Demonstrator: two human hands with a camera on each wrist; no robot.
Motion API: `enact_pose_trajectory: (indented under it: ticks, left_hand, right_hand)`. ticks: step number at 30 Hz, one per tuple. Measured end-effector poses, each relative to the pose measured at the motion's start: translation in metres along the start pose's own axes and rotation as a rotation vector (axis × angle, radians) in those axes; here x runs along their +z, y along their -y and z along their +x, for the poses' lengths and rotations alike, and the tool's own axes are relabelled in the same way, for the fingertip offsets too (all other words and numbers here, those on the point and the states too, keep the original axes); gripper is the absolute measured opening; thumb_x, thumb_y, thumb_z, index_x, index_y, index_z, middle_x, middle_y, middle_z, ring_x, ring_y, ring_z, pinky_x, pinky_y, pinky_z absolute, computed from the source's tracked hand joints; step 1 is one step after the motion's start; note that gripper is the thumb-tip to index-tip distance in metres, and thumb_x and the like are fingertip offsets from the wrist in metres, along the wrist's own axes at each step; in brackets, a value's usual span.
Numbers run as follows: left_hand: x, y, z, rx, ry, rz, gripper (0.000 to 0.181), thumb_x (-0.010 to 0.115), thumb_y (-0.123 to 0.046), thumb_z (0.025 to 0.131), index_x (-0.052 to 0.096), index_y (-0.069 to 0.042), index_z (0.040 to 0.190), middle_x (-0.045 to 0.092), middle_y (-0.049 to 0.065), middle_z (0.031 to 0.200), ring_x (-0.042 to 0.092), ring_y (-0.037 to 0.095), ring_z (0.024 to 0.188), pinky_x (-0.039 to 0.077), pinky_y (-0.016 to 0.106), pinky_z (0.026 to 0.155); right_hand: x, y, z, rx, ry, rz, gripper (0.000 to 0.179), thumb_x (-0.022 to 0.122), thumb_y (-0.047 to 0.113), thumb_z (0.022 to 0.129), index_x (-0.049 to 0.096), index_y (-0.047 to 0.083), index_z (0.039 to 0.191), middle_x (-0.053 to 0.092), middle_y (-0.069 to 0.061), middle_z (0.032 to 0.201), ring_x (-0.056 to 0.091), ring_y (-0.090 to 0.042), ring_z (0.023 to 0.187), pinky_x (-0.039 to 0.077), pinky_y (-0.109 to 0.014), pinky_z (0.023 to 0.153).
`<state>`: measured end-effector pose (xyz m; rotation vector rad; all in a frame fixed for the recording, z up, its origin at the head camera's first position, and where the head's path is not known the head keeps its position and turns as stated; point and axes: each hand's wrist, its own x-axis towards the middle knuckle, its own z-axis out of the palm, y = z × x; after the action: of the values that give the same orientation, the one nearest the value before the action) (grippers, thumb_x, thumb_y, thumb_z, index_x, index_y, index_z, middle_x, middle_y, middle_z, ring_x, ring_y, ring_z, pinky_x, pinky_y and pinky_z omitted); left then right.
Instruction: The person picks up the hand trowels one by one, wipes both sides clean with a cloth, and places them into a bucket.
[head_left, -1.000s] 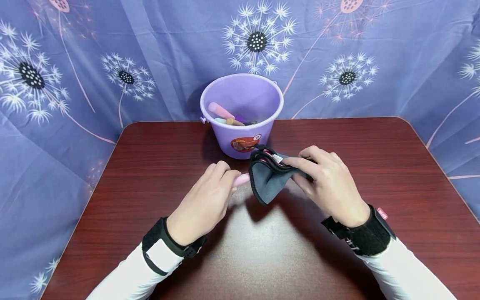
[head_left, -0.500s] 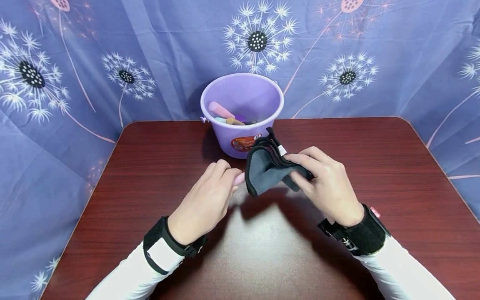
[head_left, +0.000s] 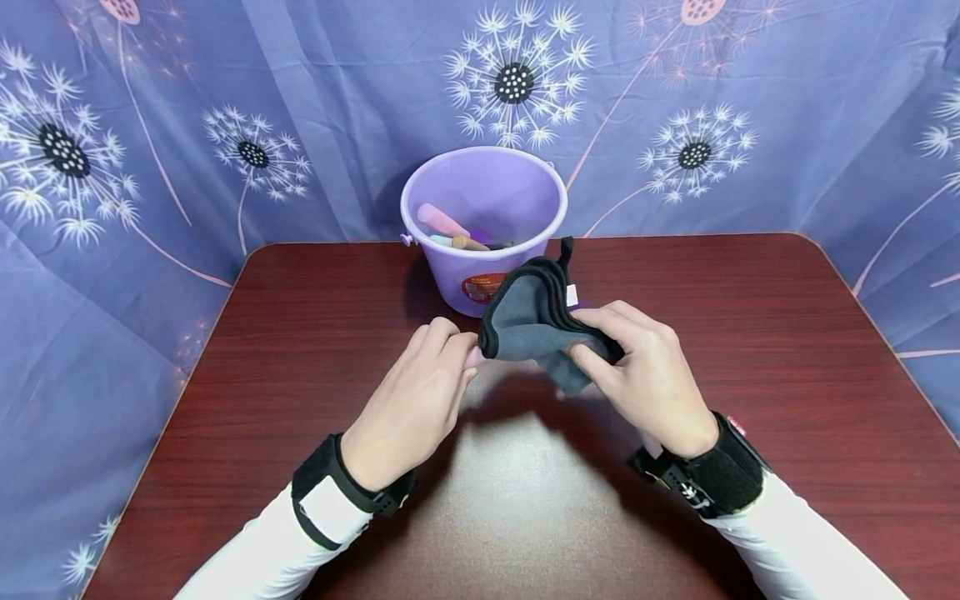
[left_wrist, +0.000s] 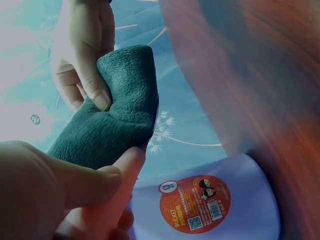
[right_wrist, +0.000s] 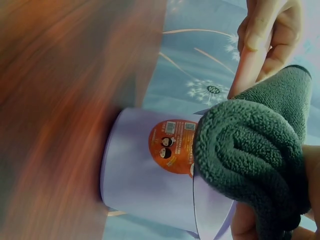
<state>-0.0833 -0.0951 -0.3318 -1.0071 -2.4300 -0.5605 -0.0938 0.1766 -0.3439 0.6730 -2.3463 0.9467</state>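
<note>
My left hand (head_left: 411,400) grips the pink handle (left_wrist: 131,167) of a toy tool, its thumb lying along the handle in the left wrist view. A purple flat part (right_wrist: 212,207) shows beyond the cloth in the right wrist view; the rest of the tool is hidden. With my right hand (head_left: 651,375) I pinch a folded dark grey cloth (head_left: 536,321), thumb in front and fingers behind. Black edging, a hanging loop and a white tag show on the cloth. Its left end laps over the handle, right beside my left fingers. Both hands are above the table.
Behind the hands a purple bucket (head_left: 480,162) stands on the dark red wooden table (head_left: 322,292). Inside it lie a pink handle (head_left: 442,220), a tan handle (head_left: 468,243) and other pieces. A blue dandelion-print curtain (head_left: 337,100) hangs along the back and sides.
The cloth has turned upward and shifted left over the handle, and its loop now points up. My right hand has moved slightly left. The left hand has barely moved.
</note>
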Motion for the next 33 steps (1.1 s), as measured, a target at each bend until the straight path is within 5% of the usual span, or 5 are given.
enact_pose_trajectory:
  ticks: [18,33]
  left_hand:
    - [-0.001,0.002,-0.002,-0.075,0.01,-0.031,0.02,0.059,-0.011,0.099,0.061,0.001,0.114,0.05,0.007,0.097,0.046,0.023,0.086,0.04,0.033,0.079]
    - [-0.012,0.009,-0.003,-0.035,0.036,-0.048,0.014,0.059,-0.011,0.097,0.061,-0.001,0.105,0.047,0.005,0.09,0.044,0.023,0.082,0.039,0.034,0.076]
  right_hand:
    - [-0.01,-0.002,0.002,0.041,0.08,-0.064,0.027,0.071,0.015,0.086,0.074,0.018,0.113,0.058,0.017,0.094,0.05,-0.003,0.071,0.037,-0.018,0.061]
    - [-0.038,-0.016,0.008,0.009,0.047,-0.286,0.027,0.071,0.013,0.083,0.075,0.02,0.109,0.057,0.011,0.094,0.041,-0.007,0.059,0.034,-0.031,0.052]
